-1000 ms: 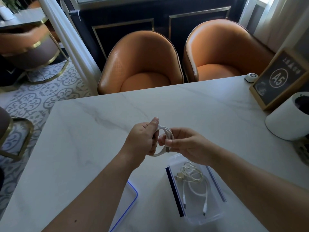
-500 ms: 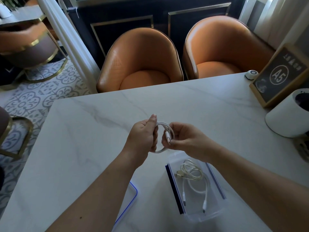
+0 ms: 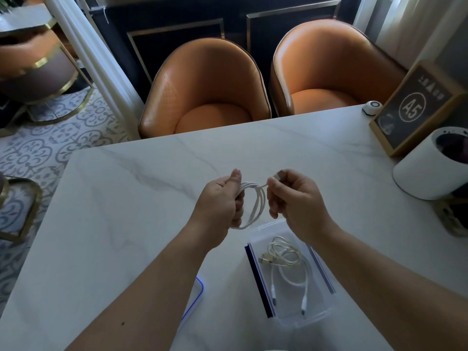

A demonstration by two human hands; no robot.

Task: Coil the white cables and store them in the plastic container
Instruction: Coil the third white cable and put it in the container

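Observation:
My left hand [image 3: 219, 203] grips one side of a coiled white cable [image 3: 255, 206] held above the marble table [image 3: 126, 211]. My right hand [image 3: 296, 198] pinches the cable's plug end near the top of the coil, just right of the loops. Below my right wrist stands a clear plastic container [image 3: 319, 315] with dark side clips. Inside it lie other white cables [image 3: 286, 257], one coiled and one loose with its plugs toward me.
The container's blue-rimmed lid [image 3: 196, 297] lies on the table under my left forearm. A white cylinder pot [image 3: 428, 171], a framed A5 sign [image 3: 412, 107] and a small round white device [image 3: 371, 107] stand at the right. Two orange chairs [image 3: 207, 89] face the far edge.
My right hand has drawn the plug end up and to the right, away from my left hand, so the coil's loops now show between the two hands.

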